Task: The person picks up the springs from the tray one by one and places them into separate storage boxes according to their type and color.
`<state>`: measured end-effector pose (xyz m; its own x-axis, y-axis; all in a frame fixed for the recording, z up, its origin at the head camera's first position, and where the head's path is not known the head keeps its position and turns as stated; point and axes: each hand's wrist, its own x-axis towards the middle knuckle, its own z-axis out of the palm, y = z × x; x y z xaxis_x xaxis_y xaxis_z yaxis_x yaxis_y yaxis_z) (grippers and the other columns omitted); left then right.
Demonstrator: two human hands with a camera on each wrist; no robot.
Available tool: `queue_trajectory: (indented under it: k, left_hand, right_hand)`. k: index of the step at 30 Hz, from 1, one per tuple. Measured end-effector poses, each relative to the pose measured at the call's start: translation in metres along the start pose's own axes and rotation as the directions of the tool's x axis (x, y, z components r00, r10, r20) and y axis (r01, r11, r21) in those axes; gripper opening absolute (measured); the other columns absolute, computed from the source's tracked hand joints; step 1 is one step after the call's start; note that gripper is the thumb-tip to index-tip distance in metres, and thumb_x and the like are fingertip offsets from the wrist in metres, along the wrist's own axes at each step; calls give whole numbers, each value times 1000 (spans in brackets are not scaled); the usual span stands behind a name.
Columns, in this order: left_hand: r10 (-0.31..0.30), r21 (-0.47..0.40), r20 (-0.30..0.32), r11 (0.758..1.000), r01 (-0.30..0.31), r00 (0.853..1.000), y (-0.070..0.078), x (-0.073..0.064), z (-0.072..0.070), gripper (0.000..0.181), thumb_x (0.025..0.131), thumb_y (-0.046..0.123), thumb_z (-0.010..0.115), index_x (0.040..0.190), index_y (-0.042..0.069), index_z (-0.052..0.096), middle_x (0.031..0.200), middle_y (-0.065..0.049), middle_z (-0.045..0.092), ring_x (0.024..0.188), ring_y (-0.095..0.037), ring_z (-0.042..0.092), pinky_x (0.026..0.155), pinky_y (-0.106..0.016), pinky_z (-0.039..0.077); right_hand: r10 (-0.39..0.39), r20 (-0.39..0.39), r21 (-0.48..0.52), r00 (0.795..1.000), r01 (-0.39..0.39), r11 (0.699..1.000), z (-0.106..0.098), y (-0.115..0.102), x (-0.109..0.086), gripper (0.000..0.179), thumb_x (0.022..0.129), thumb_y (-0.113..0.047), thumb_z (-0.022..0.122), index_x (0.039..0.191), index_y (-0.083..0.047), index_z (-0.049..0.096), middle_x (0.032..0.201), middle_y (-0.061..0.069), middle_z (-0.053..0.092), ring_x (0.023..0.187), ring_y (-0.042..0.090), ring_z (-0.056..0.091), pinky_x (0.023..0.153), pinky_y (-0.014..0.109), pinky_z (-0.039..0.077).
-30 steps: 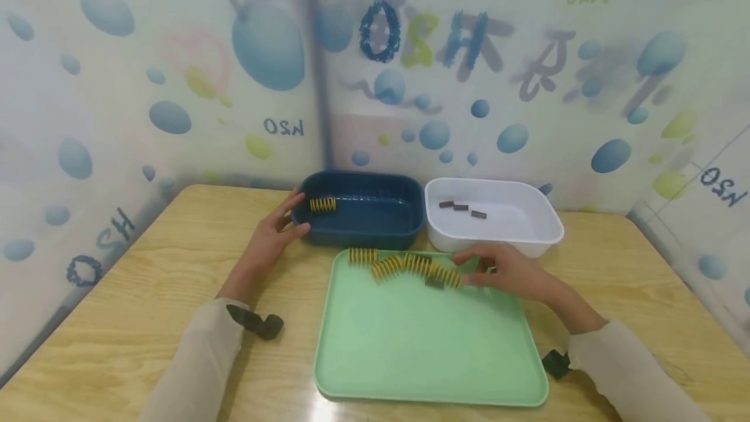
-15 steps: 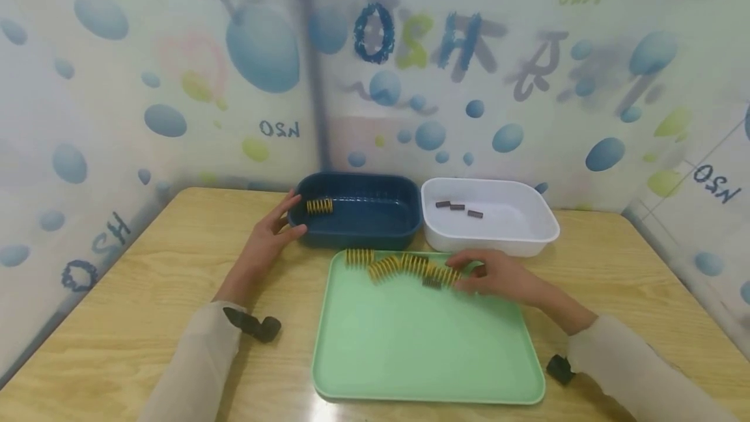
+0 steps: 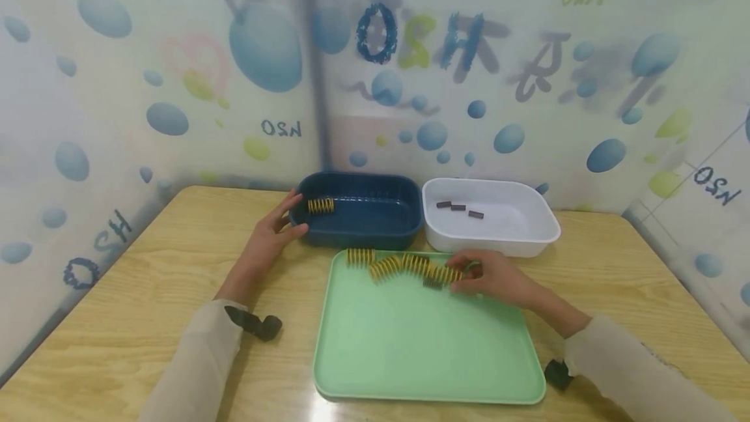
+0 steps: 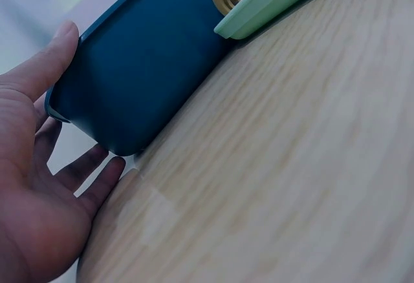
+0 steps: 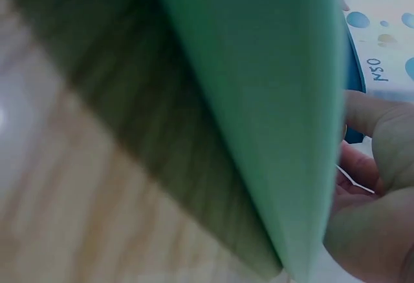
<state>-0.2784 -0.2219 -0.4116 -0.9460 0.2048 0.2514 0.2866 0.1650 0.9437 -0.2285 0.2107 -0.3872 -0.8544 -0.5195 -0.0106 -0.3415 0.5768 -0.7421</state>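
Note:
My left hand (image 3: 274,230) holds the left end of a dark blue dish (image 3: 366,239), thumb at the near corner and fingers round toward the back. In the left wrist view the thumb lies along the dish's rim. One yellow coil spring (image 3: 321,206) lies inside the dish. At the far edge of the green tray (image 3: 422,350), my right hand (image 3: 498,277) has its thumb and index finger around the right end of a yellow coil spring (image 3: 443,273). A small dark spring (image 3: 432,284) lies beside it. In the right wrist view the tray's edge hides the fingertips.
Several yellow springs, among them a left one (image 3: 360,257), line the tray's back edge. A white dish (image 3: 492,245) with 3 dark springs (image 3: 458,208) stands right of the blue one. The wooden table (image 3: 263,376) ends at a patterned wall (image 3: 375,142).
My right hand has shifted slightly left over the tray, its thumb lower along the yellow spring, which has turned a little. My left hand stays at the blue dish.

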Motion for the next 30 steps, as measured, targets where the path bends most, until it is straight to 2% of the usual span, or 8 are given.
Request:
queue_trajectory:
  k: [6, 14, 22, 30]
  left_hand:
    - [8, 5, -7, 1000, -8, 1000, -1, 0, -1, 63, 93, 11, 63, 148, 6, 34, 158, 4, 17, 136, -40, 26, 109, -51, 24]
    - [-4, 9, -17, 1000, 4, 1000, -1, 0, 0, 62, 92, 13, 65, 148, 9, 36, 158, 4, 19, 134, -43, 29, 107, -51, 29]
    - [4, 5, -17, 1000, -4, 1000, 1, 0, 2, 62, 93, 10, 63, 148, 8, 35, 158, 4, 18, 135, -43, 27, 107, -53, 27]
    - [-13, 9, -11, 1000, 14, 1000, 1, 0, 0, 62, 93, 13, 63, 149, 10, 35, 158, 7, 18, 136, -40, 27, 108, -51, 26]
  right_hand:
    - [5, -6, -3, 1000, -5, 1000, 0, 6, 1, 35, 82, -26, 77, 111, -7, 68, 91, 0, 65, 77, 16, 58, 62, 24, 49]
    - [5, -3, 29, 1000, -5, 1000, -2, 7, -2, 36, 82, -25, 76, 112, -7, 69, 97, 2, 67, 81, 18, 59, 67, 24, 51]
    - [-46, -21, 32, 999, 47, 998, -10, -4, -1, 33, 82, -21, 77, 111, -7, 70, 98, 2, 68, 81, 18, 59, 68, 24, 51]
    - [-36, -50, 22, 998, 37, 999, -22, -21, 4, 36, 81, -23, 77, 112, -5, 69, 98, 4, 68, 81, 19, 59, 70, 24, 50]
